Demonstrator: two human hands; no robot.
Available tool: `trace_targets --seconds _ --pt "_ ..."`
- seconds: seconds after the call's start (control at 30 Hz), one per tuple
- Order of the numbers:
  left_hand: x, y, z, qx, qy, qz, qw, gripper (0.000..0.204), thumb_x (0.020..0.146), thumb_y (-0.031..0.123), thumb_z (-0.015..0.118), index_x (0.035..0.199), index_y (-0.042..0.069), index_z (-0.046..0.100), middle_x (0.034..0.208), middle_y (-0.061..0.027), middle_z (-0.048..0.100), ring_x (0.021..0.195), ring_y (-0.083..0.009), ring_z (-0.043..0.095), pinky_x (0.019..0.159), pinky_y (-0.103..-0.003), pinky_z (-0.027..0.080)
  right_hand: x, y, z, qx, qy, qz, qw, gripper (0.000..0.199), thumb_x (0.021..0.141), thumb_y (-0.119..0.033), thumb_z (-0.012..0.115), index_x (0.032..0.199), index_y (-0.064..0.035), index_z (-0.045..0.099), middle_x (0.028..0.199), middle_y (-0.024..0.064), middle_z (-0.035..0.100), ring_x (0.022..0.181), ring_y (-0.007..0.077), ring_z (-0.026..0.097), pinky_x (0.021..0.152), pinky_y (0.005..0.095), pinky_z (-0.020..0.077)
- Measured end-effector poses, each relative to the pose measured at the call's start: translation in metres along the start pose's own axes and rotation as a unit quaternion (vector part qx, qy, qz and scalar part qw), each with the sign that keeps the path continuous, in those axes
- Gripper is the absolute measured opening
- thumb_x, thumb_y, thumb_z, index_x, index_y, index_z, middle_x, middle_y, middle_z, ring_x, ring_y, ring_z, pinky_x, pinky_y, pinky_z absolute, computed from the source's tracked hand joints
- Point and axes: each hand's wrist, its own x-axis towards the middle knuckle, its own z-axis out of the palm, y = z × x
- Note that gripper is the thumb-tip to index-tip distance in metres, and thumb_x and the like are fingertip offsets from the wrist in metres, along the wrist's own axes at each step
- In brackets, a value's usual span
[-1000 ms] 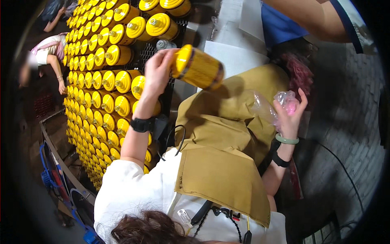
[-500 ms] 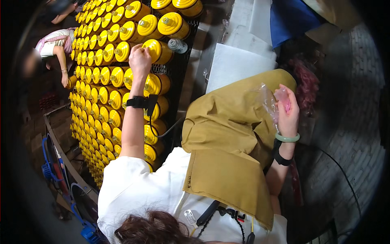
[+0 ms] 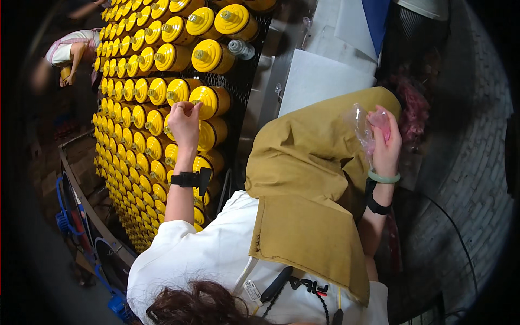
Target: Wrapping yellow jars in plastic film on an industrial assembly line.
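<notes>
Beside the dense rows of yellow canisters, my left hand is closed in a pinch. Its fingertips meet at the stud on top of one yellow canister in the near column. What sits between those fingertips, if anything, is too small to make out. Over my right thigh, my right hand is wrapped round a clear plastic bag with pink pieces inside. Next to a canister further up lies a small grey metal-like cylinder.
White sheets lie beyond my knees. Near my right hand is a pink bundle. A metal rail and blue-framed fans stand at lower left. At upper left, a co-worker bends by the canisters, a yellow one at hand.
My left hand has moved down from the canister beside the grey cylinder to another one nearer me. My right hand keeps the bag. The co-worker's arm has shifted left.
</notes>
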Motion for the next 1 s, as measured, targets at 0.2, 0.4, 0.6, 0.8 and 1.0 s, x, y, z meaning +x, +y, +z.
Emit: trace_targets --seconds 0.2,0.4,0.6,0.8,1.0 --pt "0.001 -0.002 0.019 0.044 0.020 0.083 0.995 0.014 0.088 0.010 0.070 0.091 -0.004 0.072 0.108 -0.0142 0.071 0.091 -0.0305 0.069 0.083 -0.036 0.053 0.001 -0.007 0.005 0.077 0.010 0.029 0.997 0.038 0.093 0.006 0.043 0.128 0.0004 0.058 0.113 0.0077 0.064 0.102 0.0124 0.063 0.089 0.0258 0.0504" --pt "0.031 0.070 0.001 -0.364 -0.239 -0.008 0.900 0.024 0.103 0.011 0.052 0.112 -0.005 0.066 0.126 -0.0086 0.064 0.111 -0.0137 0.057 0.098 -0.027 0.044 -0.011 -0.001 -0.009 0.011 -0.001 0.035 0.999 0.025 0.096 0.000 0.048 0.113 -0.0005 0.066 0.097 0.0002 0.065 0.076 0.0044 0.056 0.063 0.0196 0.0443" --pt "0.038 0.148 0.051 -0.494 -0.479 0.063 0.723 0.030 0.107 0.018 0.045 0.125 -0.001 0.059 0.123 -0.0036 0.061 0.113 -0.0101 0.055 0.101 -0.026 0.042 -0.018 -0.022 0.024 -0.058 -0.015 -0.076 0.995 0.017 0.084 -0.013 0.078 0.091 -0.0017 0.069 0.084 0.0042 0.063 0.071 0.0103 0.061 0.064 0.0244 0.0477" --pt "0.032 0.196 0.080 -0.494 -0.569 0.155 0.639 0.028 0.106 0.018 0.047 0.124 -0.001 0.059 0.125 -0.0062 0.063 0.117 -0.0139 0.055 0.104 -0.028 0.040 -0.013 -0.029 0.036 -0.079 -0.013 -0.167 0.983 0.030 0.079 -0.004 0.079 0.106 -0.0055 0.068 0.089 0.0067 0.061 0.073 0.0162 0.065 0.067 0.0287 0.0520" --pt "0.030 0.202 0.079 -0.485 -0.564 0.217 0.632 0.029 0.104 0.014 0.050 0.123 -0.005 0.061 0.128 -0.0104 0.063 0.124 -0.0200 0.056 0.110 -0.033 0.040 -0.012 -0.026 0.036 -0.061 0.004 -0.176 0.983 0.030 0.080 -0.003 0.078 0.108 -0.0055 0.066 0.093 0.0080 0.063 0.077 0.0180 0.065 0.069 0.0298 0.0529"
